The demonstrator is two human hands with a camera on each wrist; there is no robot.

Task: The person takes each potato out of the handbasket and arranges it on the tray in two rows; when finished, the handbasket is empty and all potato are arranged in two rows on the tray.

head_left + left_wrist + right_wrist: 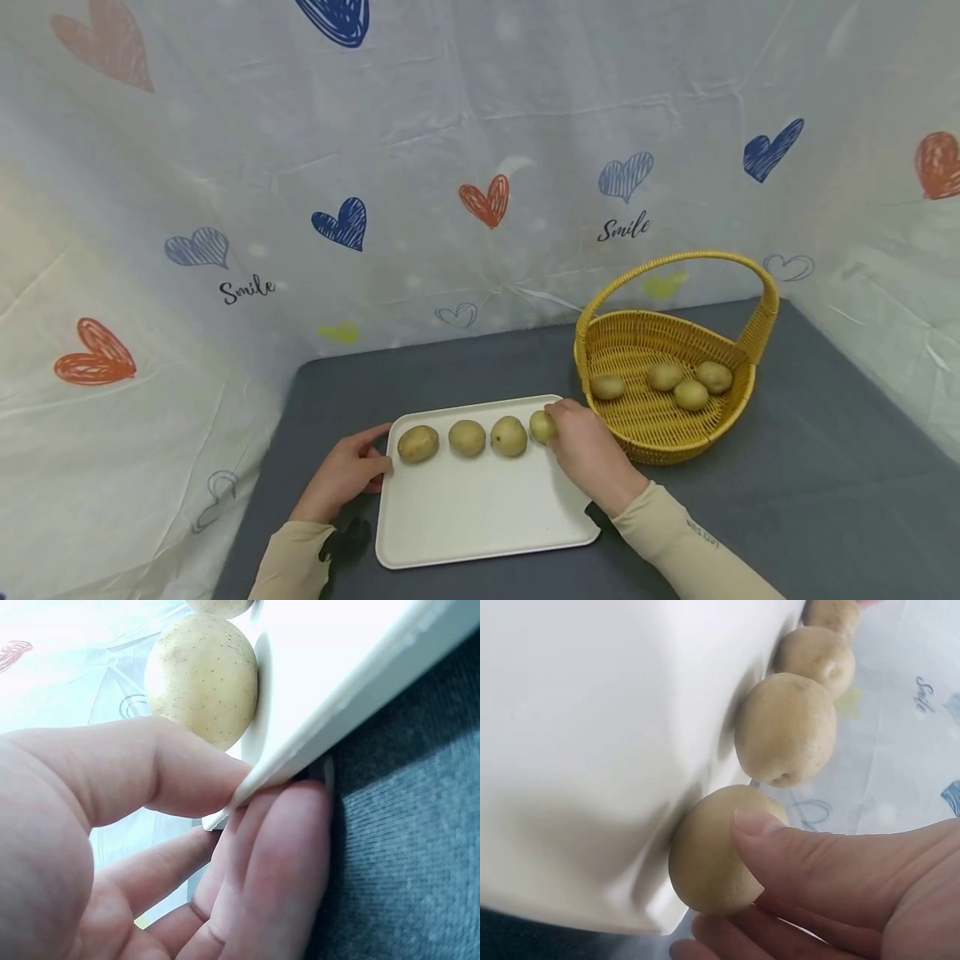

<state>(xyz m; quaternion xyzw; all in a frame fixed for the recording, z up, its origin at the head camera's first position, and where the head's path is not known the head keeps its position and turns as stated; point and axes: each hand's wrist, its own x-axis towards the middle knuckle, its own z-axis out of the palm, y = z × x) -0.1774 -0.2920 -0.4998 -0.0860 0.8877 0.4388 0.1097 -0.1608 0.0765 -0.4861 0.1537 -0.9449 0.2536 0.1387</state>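
A white tray (487, 517) lies on the dark table, with a row of potatoes along its far edge. My left hand (348, 471) pinches the tray's left rim; in the left wrist view the thumb (195, 776) is on top and the fingers are underneath. With thumb and fingers my right hand (592, 450) holds a potato (716, 851) at the far right corner of the tray, at the end of the row. Beside it on the tray are three more potatoes: the nearest (509, 437), a middle one (467, 438) and the leftmost (417, 444).
A yellow wicker basket (637, 446) with a tall arched handle stands right behind my right hand, close to the tray's corner. Several potatoes (691, 395) lie in it. A white sheet (420, 125) printed with hearts hangs behind the grey-blue tabletop (810, 467).
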